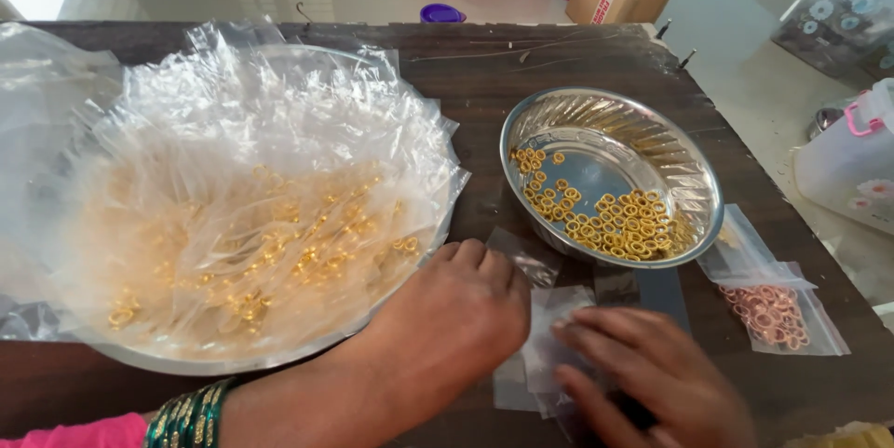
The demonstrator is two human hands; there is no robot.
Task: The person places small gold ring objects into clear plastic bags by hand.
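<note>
Head view: dark brown wooden table (521, 75) on a pale tiled floor. Left hand (461, 313) curled, knuckles up, beside the right hand (652, 378), fingers flat on small clear plastic pouches (554, 336). Behind them, a round steel bowl (689, 164) of golden rings (619, 220). Left, a wide steel basin (233, 362) heaped with filled clear packets (251, 196).

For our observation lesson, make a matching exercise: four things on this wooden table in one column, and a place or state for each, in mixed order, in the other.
1. gold rings
2. pink rings
3. filled clear packets
4. left hand

A. piled in the large tray
B. loose in the steel bowl
C. resting on small empty plastic bags
D. sealed in a small bag at the right

Pairs: 1-B, 2-D, 3-A, 4-C
</note>
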